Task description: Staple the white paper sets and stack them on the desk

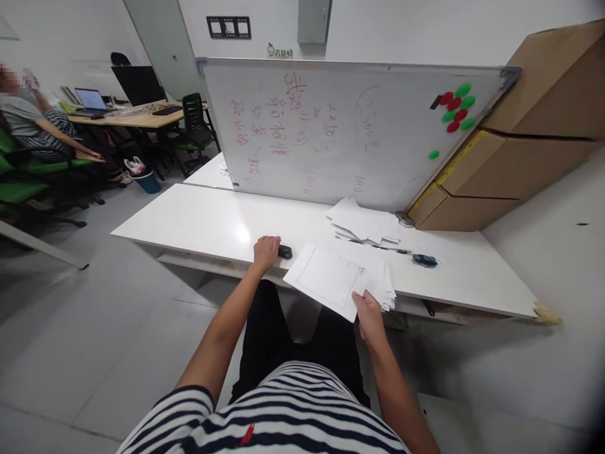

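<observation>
At the front edge of the white desk, my left hand (266,253) is closed over a black stapler (285,251), whose end sticks out to the right of the fingers. My right hand (369,313) pinches the near corner of a printed paper sheet (324,277), thumb on top; whether more sheets lie under it I cannot tell. The sheet is tilted over the desk edge, its left end close to the stapler. Partly behind it lies a stack of papers (386,287), reaching past the desk edge beside my right hand.
The desk (203,217) has a shelf below its top. A whiteboard (340,139) stands along its back, with cardboard boxes (510,164) at right. Loose papers (363,221), a pen (397,250) and a small dark object (424,260) lie on it. A person sits far left.
</observation>
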Motion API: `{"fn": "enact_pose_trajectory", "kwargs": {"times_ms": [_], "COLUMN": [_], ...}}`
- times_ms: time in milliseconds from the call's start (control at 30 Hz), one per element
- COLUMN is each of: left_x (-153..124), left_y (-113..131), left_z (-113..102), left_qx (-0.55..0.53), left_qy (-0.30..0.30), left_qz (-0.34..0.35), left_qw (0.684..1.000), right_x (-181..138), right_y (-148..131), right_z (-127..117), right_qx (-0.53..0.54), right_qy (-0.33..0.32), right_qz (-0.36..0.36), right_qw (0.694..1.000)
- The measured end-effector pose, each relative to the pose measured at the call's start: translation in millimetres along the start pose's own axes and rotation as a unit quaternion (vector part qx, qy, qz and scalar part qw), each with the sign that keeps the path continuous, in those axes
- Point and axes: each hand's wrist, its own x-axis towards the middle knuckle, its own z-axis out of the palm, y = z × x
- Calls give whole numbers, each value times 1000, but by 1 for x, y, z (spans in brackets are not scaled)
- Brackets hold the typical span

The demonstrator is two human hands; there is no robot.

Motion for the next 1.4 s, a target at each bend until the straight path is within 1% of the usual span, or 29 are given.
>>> {"fn": "enact_pose_trajectory", "kwargs": {"times_ms": [67,133,233,367,500,733,867,1000,1133,1233,1333,1400], "left_x": [9,10,9,9,10,11,10,10,10,12,20,29], "left_y": [-12,-20,-25,-30,-33,-35,-35,-33,-33,-31,-24,-13], "left_z": [4,11,18,18,17,18,18,18,17,11,2,-1], "left_qx": [45,67,76,76,86,102,104,120,153,177,246,294], "left_qy": [-14,2,21,25,29,22,20,22,-16,-51,-131,-166], "left_qz": [-17,-16,-8,3,17,9,13,15,22,25,23,42], "left_qw": [999,998,997,997,996,994,994,992,988,983,960,941], "right_x": [1,3,4,5,4,-4,-10,-15,-18,-20,-20,-19], "right_y": [0,1,4,9,15,20,16,15,21,27,30,31], "right_z": [2,7,18,31,36,29,33,41,50,54,55,54], "right_qx": [-2,-4,6,4,-38,-75,-29,42,36,23,-3,-17], "right_qy": [-18,-32,-58,-86,-79,-58,-67,-91,-103,-116,-122,-129], "right_qz": [23,39,52,51,52,40,42,71,79,70,42,29], "right_qw": [1000,999,997,995,995,995,996,992,991,990,992,991]}}
